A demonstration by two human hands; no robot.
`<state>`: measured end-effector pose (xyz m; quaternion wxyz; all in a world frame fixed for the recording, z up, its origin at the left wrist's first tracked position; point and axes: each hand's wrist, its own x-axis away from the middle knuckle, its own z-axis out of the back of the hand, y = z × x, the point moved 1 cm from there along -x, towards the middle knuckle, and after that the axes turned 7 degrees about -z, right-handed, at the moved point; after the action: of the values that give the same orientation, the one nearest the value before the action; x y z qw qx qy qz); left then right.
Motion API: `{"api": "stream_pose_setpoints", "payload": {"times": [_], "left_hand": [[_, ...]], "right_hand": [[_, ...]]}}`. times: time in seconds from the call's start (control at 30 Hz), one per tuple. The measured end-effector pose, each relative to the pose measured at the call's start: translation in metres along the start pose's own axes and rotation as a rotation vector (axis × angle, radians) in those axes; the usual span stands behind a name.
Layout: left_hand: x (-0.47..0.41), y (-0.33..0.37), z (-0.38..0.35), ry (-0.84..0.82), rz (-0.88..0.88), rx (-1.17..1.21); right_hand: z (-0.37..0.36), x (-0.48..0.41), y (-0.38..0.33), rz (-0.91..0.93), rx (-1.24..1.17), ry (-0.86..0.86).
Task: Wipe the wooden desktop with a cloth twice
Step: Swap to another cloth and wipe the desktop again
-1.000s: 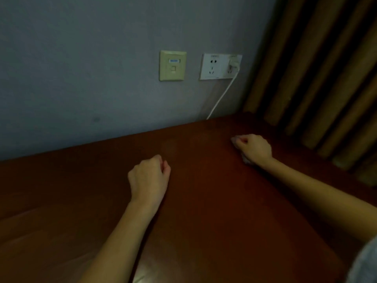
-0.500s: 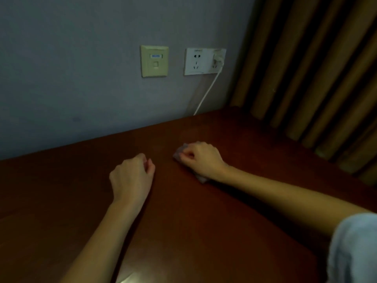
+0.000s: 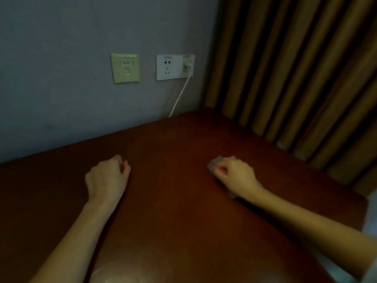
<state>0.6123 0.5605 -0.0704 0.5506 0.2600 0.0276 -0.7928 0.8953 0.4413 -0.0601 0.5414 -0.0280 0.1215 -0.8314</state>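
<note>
Right now the right hand [image 3: 234,174] lies on the tabletop [image 3: 183,231] with its grip closed round a small pale cloth [image 3: 212,164]. The cloth is bunched under the palm, so only a corner shows ahead of the knuckles and a scrap behind the wrist. The left hand [image 3: 107,177] rests on the wood well apart from it, fingers curled and holding nothing.

To wipe well, I would flatten the cloth so more of it meets the wood; a wad this small probably cleans only a narrow track. Long, overlapping strokes with even downward pressure should cover the top without gaps, and the free hand can brace or lift clear of the path. How much of the two passes is done cannot be told from this view.

The wood is dark reddish-brown and smooth, with a dull sheen near the front edge, so the cloth should slide easily. It stands against a grey wall [image 3: 61,68] carrying a cream plate [image 3: 125,68] and a white socket [image 3: 169,67]. From the socket a white cable [image 3: 180,97] drops behind the back edge. Brown curtains [image 3: 295,68] hang along the right side, and strokes there should stop short of them. The room is dim.
</note>
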Motion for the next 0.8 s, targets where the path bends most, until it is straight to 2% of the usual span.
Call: {"api": "stream_pose_setpoints", "payload": {"times": [0.13,0.2,0.33,0.43,0.53,0.67,0.8], "left_hand": [[0.008,0.004,0.006,0.001,0.000,0.003],[0.018,0.012,0.009,-0.005,-0.018,0.000],[0.043,0.032,0.015,-0.014,-0.088,-0.001],[0.054,0.048,0.019,-0.037,-0.149,0.012],[0.063,0.077,0.018,-0.072,-0.243,0.034],[0.075,0.126,0.008,-0.093,-0.359,0.087],[0.078,0.143,0.000,-0.080,-0.379,0.118]], "right_hand": [[-0.009,0.039,-0.079,0.345,-0.083,-0.064],[-0.010,0.030,-0.103,0.419,-0.113,-0.092],[-0.015,-0.028,-0.089,0.274,-0.072,-0.044],[-0.001,-0.059,-0.025,0.050,-0.096,-0.030],[0.019,-0.048,0.051,-0.104,-0.146,0.013],[0.028,0.013,0.099,-0.100,-0.131,0.042],[0.022,0.083,0.078,-0.030,-0.006,0.076]]}}
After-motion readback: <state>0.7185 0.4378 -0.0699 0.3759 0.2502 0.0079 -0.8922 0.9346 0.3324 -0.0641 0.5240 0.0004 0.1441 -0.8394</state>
